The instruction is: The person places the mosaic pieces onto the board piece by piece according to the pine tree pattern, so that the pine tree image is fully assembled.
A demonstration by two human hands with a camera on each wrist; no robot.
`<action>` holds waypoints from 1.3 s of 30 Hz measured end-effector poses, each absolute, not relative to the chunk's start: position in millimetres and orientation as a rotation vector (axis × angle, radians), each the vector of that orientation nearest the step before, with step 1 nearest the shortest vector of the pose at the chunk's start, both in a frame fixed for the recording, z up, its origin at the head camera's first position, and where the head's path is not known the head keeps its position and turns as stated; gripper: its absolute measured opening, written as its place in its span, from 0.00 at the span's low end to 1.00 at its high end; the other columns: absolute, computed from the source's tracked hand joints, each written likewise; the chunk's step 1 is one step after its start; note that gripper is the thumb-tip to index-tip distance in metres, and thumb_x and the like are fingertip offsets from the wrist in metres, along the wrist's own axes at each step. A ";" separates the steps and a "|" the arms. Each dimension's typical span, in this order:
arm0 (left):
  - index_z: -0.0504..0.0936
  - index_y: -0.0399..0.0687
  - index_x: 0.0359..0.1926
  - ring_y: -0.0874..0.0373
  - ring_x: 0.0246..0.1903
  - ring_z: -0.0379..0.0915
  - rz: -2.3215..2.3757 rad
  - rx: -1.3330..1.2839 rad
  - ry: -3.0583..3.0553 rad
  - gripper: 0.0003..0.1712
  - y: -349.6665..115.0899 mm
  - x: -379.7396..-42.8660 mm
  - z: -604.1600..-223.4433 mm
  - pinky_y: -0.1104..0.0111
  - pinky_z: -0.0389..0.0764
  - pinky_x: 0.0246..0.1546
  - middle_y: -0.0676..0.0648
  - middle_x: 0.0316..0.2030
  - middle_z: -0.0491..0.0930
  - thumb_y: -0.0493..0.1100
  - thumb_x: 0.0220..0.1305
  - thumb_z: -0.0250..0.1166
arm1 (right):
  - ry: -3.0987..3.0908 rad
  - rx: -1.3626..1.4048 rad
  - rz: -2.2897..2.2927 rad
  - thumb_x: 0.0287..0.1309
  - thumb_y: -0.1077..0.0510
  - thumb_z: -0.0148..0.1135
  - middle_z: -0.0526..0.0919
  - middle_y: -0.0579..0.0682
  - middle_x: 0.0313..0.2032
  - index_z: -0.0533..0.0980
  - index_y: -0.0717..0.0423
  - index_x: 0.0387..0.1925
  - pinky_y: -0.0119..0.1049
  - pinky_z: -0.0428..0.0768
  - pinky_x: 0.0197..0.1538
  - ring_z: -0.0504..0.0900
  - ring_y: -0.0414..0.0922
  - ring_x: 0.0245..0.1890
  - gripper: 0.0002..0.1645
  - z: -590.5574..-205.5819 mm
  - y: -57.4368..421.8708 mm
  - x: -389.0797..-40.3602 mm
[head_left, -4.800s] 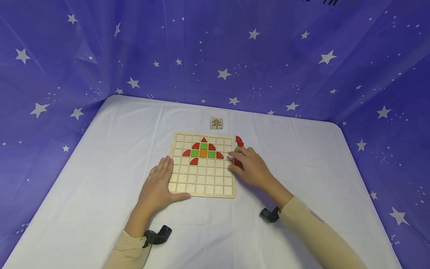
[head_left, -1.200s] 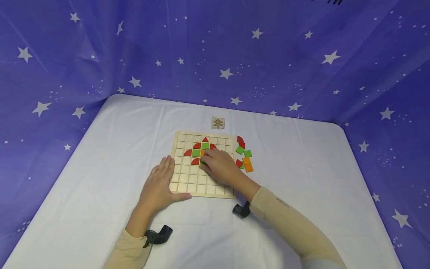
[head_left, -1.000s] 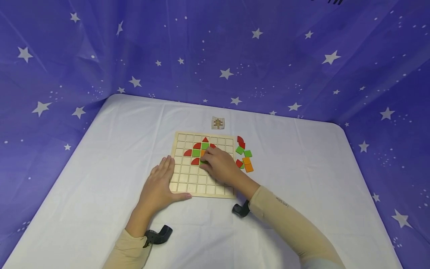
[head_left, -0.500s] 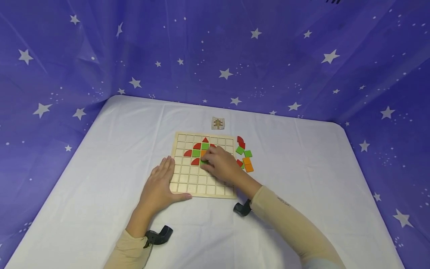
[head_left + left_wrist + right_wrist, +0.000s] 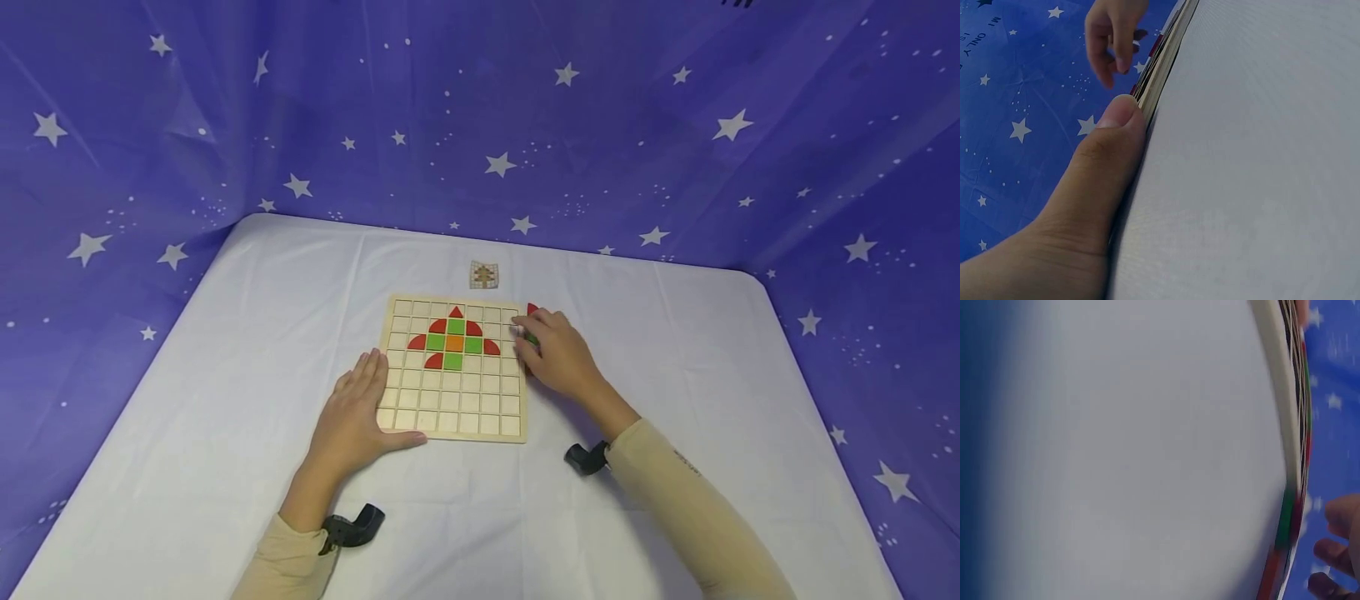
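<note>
A wooden grid board lies on the table with red, green and orange tiles set in its upper middle. The lowest tiles there are a red quarter-round and a green square beside it. My left hand rests with spread, straight fingers along the board's left edge, its thumb at the front edge. Past the right edge, my right hand hovers over loose tiles, fingers loosely bent and apart, holding nothing visible. It hides most of them; a red tile and a green tile peek out.
Behind the board lies a small card with a tree-like pattern. A white cloth covers the table. Blue star-printed sheeting rises behind and at the sides. A black wrist mount juts from the left sleeve.
My right hand has left the middle of the board and moved right, over the loose tiles. The green square it was pressing now lies uncovered in its cell. My left hand stays put.
</note>
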State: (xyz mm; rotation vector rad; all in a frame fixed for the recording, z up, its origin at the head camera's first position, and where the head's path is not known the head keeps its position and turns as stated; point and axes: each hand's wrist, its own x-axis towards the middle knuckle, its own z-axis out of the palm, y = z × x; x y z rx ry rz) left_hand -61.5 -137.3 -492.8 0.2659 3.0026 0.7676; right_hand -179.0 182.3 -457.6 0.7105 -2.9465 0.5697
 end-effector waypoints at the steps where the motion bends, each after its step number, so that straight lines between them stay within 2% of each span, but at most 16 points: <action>1: 0.46 0.38 0.78 0.44 0.79 0.39 0.768 0.264 3.002 0.82 -137.3 -61.5 -492.8 0.50 0.48 0.77 0.39 0.79 0.44 0.85 0.35 0.66 | -2.960 0.659 0.581 0.67 0.50 0.59 0.81 0.48 0.50 0.77 0.49 0.61 0.44 0.79 0.46 0.75 0.48 0.46 0.23 -457.7 189.8 -181.5; 6: 0.46 0.38 0.78 0.44 0.79 0.39 0.772 0.265 3.002 0.82 -137.1 -61.4 -493.1 0.50 0.48 0.77 0.40 0.79 0.44 0.84 0.35 0.67 | -3.044 0.469 0.628 0.68 0.52 0.59 0.80 0.49 0.50 0.79 0.50 0.58 0.48 0.79 0.54 0.75 0.51 0.48 0.20 -458.6 220.3 -190.0; 11: 0.47 0.37 0.78 0.43 0.79 0.39 0.779 0.268 3.006 0.81 -137.2 -61.2 -492.4 0.49 0.48 0.77 0.39 0.79 0.45 0.84 0.35 0.68 | -3.110 0.435 0.653 0.68 0.51 0.60 0.80 0.49 0.47 0.82 0.51 0.51 0.50 0.77 0.60 0.75 0.51 0.50 0.15 -461.1 235.0 -193.1; 15: 0.47 0.37 0.78 0.43 0.79 0.39 0.777 0.278 3.007 0.81 -137.5 -61.8 -492.6 0.49 0.48 0.77 0.39 0.79 0.45 0.85 0.35 0.66 | -3.098 0.440 0.641 0.66 0.51 0.62 0.81 0.48 0.45 0.84 0.50 0.47 0.50 0.77 0.57 0.76 0.50 0.48 0.12 -461.7 239.0 -193.8; 22: 0.47 0.37 0.78 0.44 0.79 0.39 0.770 0.280 3.012 0.82 -138.1 -61.9 -494.1 0.49 0.49 0.77 0.39 0.79 0.45 0.87 0.35 0.63 | -3.085 0.507 0.695 0.66 0.51 0.63 0.82 0.47 0.42 0.84 0.49 0.50 0.46 0.77 0.52 0.76 0.48 0.45 0.14 -460.7 238.7 -193.2; 26: 0.47 0.37 0.78 0.43 0.79 0.40 0.768 0.279 3.014 0.82 -138.2 -61.2 -494.1 0.49 0.49 0.77 0.39 0.79 0.45 0.87 0.35 0.62 | -3.092 0.490 0.683 0.65 0.51 0.64 0.82 0.47 0.41 0.85 0.49 0.47 0.46 0.77 0.52 0.76 0.48 0.44 0.13 -461.2 238.5 -193.0; 32: 0.47 0.37 0.78 0.44 0.79 0.40 0.765 0.278 3.016 0.82 -137.8 -61.5 -493.9 0.50 0.49 0.77 0.39 0.79 0.45 0.87 0.35 0.63 | -3.064 0.412 0.648 0.63 0.47 0.66 0.82 0.46 0.37 0.85 0.49 0.42 0.40 0.75 0.43 0.75 0.47 0.37 0.13 -463.8 242.2 -193.6; 35: 0.47 0.37 0.78 0.44 0.79 0.40 0.768 0.276 3.014 0.82 -137.7 -61.3 -493.9 0.50 0.49 0.77 0.40 0.79 0.45 0.87 0.35 0.64 | -3.072 0.443 0.676 0.66 0.50 0.63 0.82 0.47 0.39 0.84 0.49 0.48 0.42 0.76 0.45 0.75 0.47 0.38 0.13 -463.7 245.3 -195.0; 39: 0.47 0.38 0.78 0.44 0.79 0.40 0.772 0.277 3.012 0.82 -137.8 -61.3 -494.7 0.50 0.49 0.77 0.40 0.79 0.45 0.87 0.35 0.64 | -3.116 0.536 0.770 0.67 0.59 0.57 0.81 0.49 0.46 0.81 0.46 0.56 0.47 0.77 0.55 0.75 0.49 0.46 0.18 -463.9 251.2 -197.2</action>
